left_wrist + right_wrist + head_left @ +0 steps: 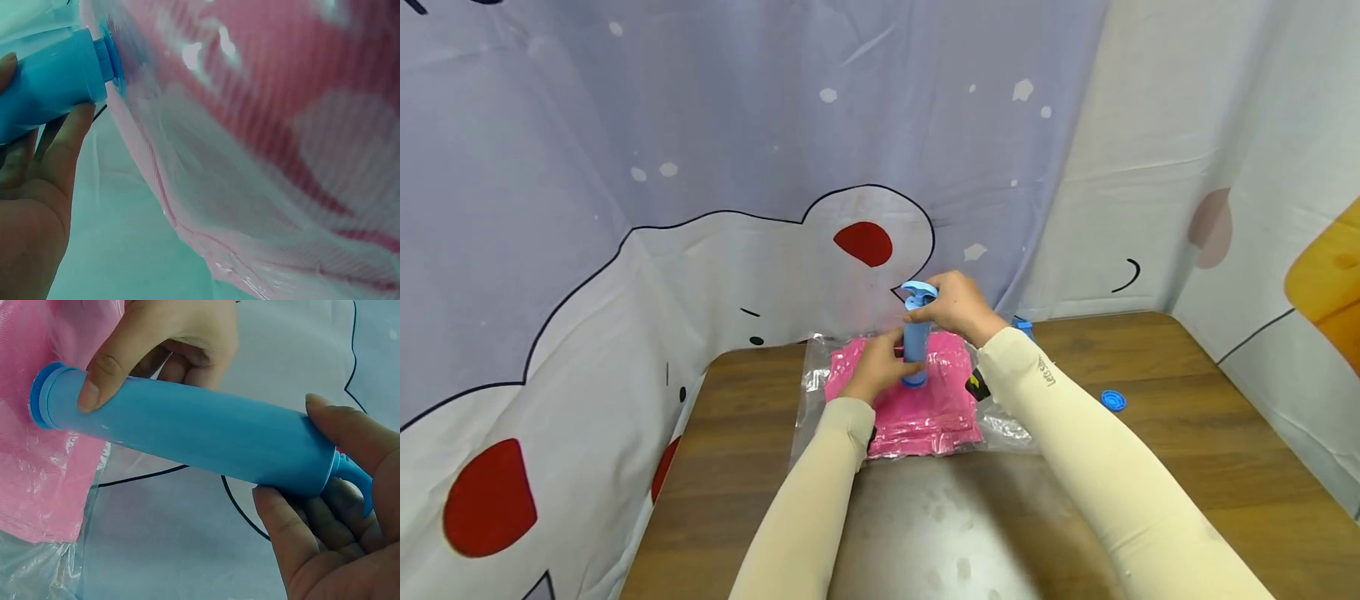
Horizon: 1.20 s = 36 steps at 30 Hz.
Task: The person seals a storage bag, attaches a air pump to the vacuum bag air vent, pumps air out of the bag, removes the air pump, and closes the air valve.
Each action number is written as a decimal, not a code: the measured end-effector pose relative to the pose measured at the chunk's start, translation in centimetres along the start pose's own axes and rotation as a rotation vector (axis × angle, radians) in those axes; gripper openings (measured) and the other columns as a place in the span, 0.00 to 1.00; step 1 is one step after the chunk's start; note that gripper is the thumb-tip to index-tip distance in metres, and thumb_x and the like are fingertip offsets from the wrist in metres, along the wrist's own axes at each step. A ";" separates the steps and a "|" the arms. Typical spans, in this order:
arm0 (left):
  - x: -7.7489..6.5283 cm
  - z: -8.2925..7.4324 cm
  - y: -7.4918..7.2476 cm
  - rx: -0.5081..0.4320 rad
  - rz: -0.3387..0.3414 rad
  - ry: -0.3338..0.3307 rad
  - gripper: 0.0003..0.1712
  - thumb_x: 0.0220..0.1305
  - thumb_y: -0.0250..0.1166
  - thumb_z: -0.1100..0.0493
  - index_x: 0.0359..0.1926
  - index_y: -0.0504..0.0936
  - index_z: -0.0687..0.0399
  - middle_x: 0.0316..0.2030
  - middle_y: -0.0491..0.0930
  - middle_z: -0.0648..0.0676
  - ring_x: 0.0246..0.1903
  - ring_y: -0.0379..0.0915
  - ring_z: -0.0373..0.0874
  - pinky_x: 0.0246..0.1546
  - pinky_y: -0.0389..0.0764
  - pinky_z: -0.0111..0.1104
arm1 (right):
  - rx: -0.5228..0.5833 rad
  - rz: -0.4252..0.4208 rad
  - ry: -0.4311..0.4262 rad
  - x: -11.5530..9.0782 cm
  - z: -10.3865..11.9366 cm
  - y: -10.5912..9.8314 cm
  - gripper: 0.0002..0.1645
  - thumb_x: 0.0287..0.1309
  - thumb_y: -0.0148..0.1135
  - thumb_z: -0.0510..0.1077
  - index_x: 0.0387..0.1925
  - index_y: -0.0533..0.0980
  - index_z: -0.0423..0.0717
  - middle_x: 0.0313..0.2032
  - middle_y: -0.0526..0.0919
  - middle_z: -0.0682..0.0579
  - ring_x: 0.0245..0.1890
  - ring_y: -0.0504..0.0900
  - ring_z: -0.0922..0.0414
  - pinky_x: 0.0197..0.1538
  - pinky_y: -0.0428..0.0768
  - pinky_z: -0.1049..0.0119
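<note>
A blue hand air pump point(916, 340) stands upright on a clear plastic storage bag point(811, 392) with folded pink fabric point(917, 429) inside. My left hand point(878, 363) grips the lower barrel, its thumb pressing the side near the base in the right wrist view. With thumb and fingers, my right hand point(958, 307) holds the barrel's top end, just below the curved handle point(919, 288). In the left wrist view the pump's flanged base point(112, 59) meets the bag; the valve beneath is hidden.
A round blue cap point(1113, 400) lies on the brown wooden table point(1150, 467), right of the bag. Another blue item point(1024, 326) is partly hidden behind the right sleeve. A printed curtain point(760, 150) hangs close behind the table.
</note>
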<state>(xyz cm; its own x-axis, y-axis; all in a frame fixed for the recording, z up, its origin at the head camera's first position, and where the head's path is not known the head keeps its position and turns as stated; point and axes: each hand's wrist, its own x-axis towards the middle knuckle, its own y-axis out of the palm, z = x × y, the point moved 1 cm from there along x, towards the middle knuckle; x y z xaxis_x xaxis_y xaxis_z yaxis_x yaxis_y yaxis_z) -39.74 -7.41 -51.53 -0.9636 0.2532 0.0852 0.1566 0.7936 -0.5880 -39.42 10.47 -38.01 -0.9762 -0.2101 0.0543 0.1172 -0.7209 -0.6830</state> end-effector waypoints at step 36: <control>-0.5 0.5 1.5 0.069 -0.233 -0.009 0.33 0.62 0.88 0.54 0.62 0.87 0.65 0.53 0.94 0.65 0.54 0.94 0.60 0.59 0.94 0.51 | -0.027 -0.132 0.002 -0.8 0.9 1.6 0.25 0.60 0.88 0.52 0.24 0.77 0.49 0.20 0.73 0.57 0.29 0.75 0.55 0.34 0.74 0.64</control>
<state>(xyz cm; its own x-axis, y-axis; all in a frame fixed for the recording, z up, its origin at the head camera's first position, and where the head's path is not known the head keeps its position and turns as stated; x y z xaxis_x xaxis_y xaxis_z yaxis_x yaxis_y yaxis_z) -39.14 -6.62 -52.86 -0.9740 0.0627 0.2175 -0.0847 0.7901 -0.6071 -38.26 8.84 -38.48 -0.9832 -0.1131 0.1431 -0.0171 -0.7239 -0.6897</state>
